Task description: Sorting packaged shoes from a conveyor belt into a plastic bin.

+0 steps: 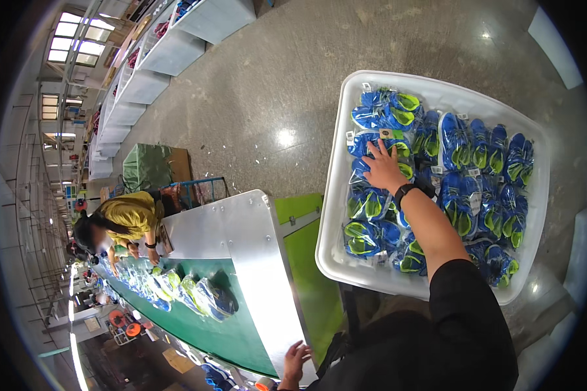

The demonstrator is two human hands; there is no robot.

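My right hand (384,167) reaches into a big white plastic tub (330,228), fingers spread over a pair of blue and lime-green shoes (366,144) in clear plastic. The palm looks to rest on the bags; I cannot tell whether it presses on them. Rows of similar bagged shoes (462,195) fill the tub, many with small white tags. Down at the lower middle, my left hand (296,360) is beside the metal edge of the conveyor table (267,280), its fingers loosely apart and nothing in them.
More bagged shoes (205,296) lie on the green conveyor belt (241,332). A co-worker in a yellow top (129,214) leans over its far part. White bins (169,52) line the upper left. Behind the co-worker stands a green-wrapped bundle (147,164) near a blue trolley frame (209,186).
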